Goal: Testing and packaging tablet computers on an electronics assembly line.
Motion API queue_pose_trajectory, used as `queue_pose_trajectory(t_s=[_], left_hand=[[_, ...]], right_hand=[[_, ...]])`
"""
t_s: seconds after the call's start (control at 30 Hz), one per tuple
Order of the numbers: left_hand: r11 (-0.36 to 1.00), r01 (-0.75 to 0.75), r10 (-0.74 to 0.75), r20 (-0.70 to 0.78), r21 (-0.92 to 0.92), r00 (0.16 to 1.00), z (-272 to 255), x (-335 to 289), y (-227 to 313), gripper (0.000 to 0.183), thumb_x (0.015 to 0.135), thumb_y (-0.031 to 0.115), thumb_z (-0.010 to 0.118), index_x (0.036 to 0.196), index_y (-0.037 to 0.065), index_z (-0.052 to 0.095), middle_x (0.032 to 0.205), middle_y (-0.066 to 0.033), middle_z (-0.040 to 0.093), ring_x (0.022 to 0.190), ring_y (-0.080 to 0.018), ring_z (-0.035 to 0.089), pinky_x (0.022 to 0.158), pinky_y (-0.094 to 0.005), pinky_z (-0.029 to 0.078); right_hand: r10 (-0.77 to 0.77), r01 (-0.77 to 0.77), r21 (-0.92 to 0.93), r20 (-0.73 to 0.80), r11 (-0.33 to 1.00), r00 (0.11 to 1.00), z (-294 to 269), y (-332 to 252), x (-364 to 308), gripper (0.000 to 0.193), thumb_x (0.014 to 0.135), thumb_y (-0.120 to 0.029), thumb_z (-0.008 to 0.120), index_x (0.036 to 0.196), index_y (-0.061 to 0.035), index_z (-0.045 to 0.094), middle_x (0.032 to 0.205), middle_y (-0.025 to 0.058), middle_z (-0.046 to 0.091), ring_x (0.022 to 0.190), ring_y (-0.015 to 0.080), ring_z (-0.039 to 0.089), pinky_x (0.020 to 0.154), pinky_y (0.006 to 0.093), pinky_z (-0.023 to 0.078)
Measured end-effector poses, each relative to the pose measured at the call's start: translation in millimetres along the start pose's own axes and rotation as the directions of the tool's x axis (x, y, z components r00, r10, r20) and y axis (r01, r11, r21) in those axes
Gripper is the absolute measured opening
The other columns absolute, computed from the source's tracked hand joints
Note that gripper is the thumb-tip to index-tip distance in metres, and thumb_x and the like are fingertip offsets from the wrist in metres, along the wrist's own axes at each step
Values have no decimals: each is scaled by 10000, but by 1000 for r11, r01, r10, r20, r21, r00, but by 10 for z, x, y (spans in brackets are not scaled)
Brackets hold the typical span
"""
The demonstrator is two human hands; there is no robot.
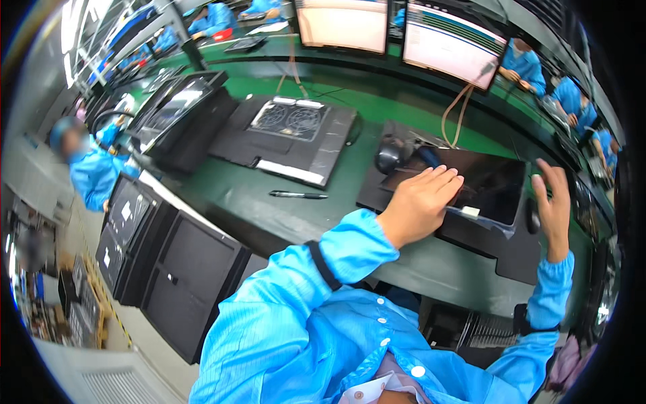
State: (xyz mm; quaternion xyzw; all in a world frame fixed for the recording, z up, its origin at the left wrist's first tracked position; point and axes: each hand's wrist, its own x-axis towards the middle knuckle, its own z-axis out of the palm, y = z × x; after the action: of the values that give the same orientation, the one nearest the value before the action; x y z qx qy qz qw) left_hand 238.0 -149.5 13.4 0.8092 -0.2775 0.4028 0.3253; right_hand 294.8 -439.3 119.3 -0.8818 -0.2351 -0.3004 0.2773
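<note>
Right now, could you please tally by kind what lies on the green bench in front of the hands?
Tablet under the left hand, right hand beside it: 1
Pen: 1
Fan tray: 1
Black mat: 1
Monitors: 2
Total: 6

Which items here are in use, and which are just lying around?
In use:
- glossy black flat tablet, under the left hand
- right hand at its right edge

Lying about:
- black pen
- dark fan tray
- black mouse

A black pen (298, 195) lies on the green bench (377, 108) near an opened laptop base (289, 131).
</note>
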Motion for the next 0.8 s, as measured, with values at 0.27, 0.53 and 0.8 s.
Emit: queue_pose_trajectory(t_s=[0.27, 0.53, 0.8], left_hand=[[217, 343, -932, -90, -914, 352, -2196, -1373, 450, 333, 1002, 108, 615, 1313, 1, 561, 1187, -107, 671, 1050, -222, 682, 934, -361, 552], [129, 345, -991, -128, -930, 25, -2851, -2549, 650, 350, 984, 111, 628, 1309, 1, 560, 1176, -105, 667, 1053, -216, 675, 890, -349, 564], [64, 374, -998, -61, -925, 19, -2816, -2559, 496, 318, 994, 117, 614, 1286, 0, 570, 1133, -111, 691, 997, -200, 703, 853, -342, 585]], right_hand=[[-564, 455, 386, 244, 803, 789, 1761, -1629, -528, 195, 872, -97, 700, 1054, -29, 705, 1025, 148, 677, 921, 322, 649, 754, 421, 547], [-460, 452, 197, 654, 870, 601, 3045, -2433, -525, 227, 910, -208, 672, 1011, -8, 637, 992, 208, 636, 902, 403, 657, 757, 498, 532], [-161, -608, 439, 875, 662, 456, 2522, -2836, -583, 166, 926, -130, 705, 966, -5, 602, 713, 31, 624, 638, 108, 649, 521, 262, 527]])
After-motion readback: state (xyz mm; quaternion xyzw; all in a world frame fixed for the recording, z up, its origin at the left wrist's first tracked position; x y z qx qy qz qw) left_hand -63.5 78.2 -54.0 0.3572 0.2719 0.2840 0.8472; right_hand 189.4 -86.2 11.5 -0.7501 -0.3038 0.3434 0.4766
